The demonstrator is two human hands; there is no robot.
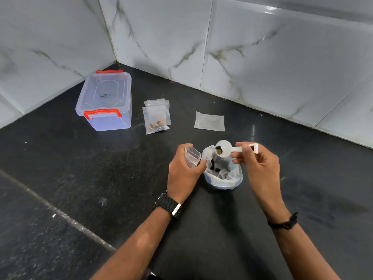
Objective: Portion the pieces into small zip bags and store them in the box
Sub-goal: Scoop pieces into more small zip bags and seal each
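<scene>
Head view: mid-portioning, the right hand (260,160) fingers pinch the handle of a white scoop (224,148) carrying a few dark pieces above the source bag (223,174), while the left hand (182,168) grips an open small zip bag (191,156) just beside it. Next move likely needs tipping the scoop into that narrow mouth without spilling. Filled bags (156,118), an empty bag (210,121) and the closed box (105,102) sit well apart on the tabletop (80,168), walls close behind.

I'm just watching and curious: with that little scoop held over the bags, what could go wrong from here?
Pieces might miss: the scoop, pinched in the right hand, carries pieces beside the small zip bag, whose mouth the left hand alone keeps open. The soft source bag could slump. The box is latched shut, so storing needs a free hand.
</scene>
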